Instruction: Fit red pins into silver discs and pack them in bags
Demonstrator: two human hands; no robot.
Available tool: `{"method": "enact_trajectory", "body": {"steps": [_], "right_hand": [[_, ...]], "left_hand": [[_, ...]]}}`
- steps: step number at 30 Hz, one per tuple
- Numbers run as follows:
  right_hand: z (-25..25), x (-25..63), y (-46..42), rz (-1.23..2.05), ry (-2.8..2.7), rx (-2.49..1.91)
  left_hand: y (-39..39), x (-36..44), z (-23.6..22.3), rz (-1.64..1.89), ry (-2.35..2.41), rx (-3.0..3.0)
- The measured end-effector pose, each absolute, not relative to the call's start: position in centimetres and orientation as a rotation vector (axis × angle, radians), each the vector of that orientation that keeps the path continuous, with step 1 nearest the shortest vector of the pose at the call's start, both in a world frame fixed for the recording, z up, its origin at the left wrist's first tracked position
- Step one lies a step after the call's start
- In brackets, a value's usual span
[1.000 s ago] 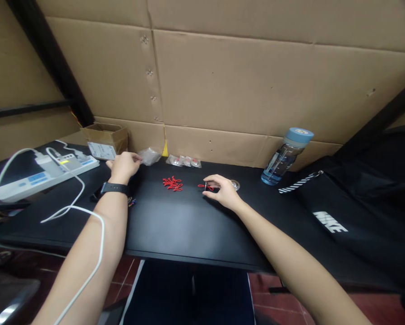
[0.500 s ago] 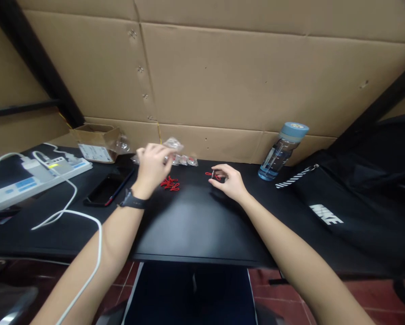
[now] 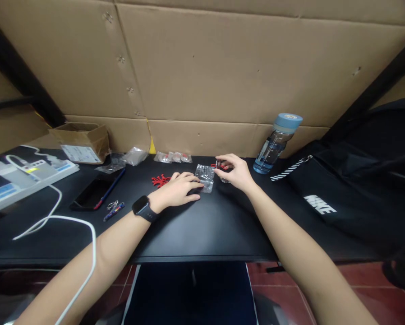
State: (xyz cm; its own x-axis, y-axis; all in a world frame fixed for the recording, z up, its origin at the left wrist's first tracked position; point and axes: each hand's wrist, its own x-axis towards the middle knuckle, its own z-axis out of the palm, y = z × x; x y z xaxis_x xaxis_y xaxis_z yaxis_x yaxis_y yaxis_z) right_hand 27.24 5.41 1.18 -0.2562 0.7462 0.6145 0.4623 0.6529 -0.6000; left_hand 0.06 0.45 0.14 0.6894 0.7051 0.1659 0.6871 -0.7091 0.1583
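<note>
One hand (image 3: 180, 190) (L, spread) on clr bag (image 3: 205, 173), R hand (image 3: 237, 172) pinching red-corded disc (image 3: 218, 164).

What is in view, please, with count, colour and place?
Desk: 1, black, centre
Wall: 1, brown, back
Frame bars: several, black, sides
Box: 1, brown, back left
Power strip: 1, white, far left
Cables: several, white, left
Phone: 1, black, left
Keychain: 1, bluish, by phone
Loose bags: several, clear, beside box
Packed bags: about 4, clear, back centre
Cords: one pile, red, centre
Flat bag: 1, clear, centre
Disc: at least 1, silvery with red cord, beside flat bag
Bottle: 1, clear, back right
Nike bag: 1, black, right
Strap: 1, black/white, beside Nike bag
Tiles: several, red, floor
Fabric: 1, dark blue, lower centre
Watch: 1, black, left wrist
Left grip: 1, bare, at flat bag
Right grip: 1, bare, holding disc
</note>
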Motion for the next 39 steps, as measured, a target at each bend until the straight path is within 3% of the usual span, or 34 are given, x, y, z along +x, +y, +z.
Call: {"method": "enact_trajectory", "body": {"steps": [9, 28, 39], "right_hand": [[2.1, 26.5, 3.8, 0.39, -2.343, -0.902], [3.0, 24.9, 1.4, 0.403, -2.699, -0.927], [2.3, 23.5, 0.7, 0.338, -2.503, -1.027]], "left_hand": [[0.7, 0.3, 0.7, 0.399, 1.252, 2.836], [0.5, 0.8, -0.1, 0.462, 1.354, 2.792], [0.5, 0.9, -0.3, 0.454, 1.437, 2.796]]}}
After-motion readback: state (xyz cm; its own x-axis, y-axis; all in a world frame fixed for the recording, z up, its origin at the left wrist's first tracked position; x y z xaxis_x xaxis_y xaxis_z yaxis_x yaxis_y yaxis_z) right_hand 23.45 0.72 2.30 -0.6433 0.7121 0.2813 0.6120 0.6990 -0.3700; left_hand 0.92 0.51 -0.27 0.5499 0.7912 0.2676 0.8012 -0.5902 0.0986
